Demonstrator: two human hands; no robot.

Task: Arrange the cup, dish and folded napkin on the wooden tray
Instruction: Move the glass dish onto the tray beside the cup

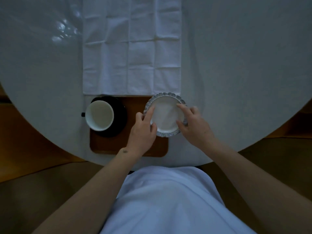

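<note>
Head view, looking straight down, dim light. Round white table filling the upper frame, wooden floor visible past its rim on both sides. Wooden tray near the table's close edge, rounded corners, dark brown. White cup standing upright on a black saucer at the tray's left end; inside of cup pale, contents not discernible; small dark handle nub poking out at far left. Saucer overhanging the tray's left and far edges slightly. Scalloped dish, white centre with a fluted grey-blue rim, over the tray's right far corner, part of it beyond the tray's right edge; impossible to say whether resting or slightly raised. Left hand grasping the dish's left rim, index finger stretched along the inner edge, thumb at the near rim. Right hand grasping the right rim, index finger reaching onto the far inner edge, thumb on the near side. White cloth napkin spread flat beyond the tray, crease grid showing, near edge touching or just overlapping the tray's far side. Bare forearms entering from below; pale garment at bottom centre.
</note>
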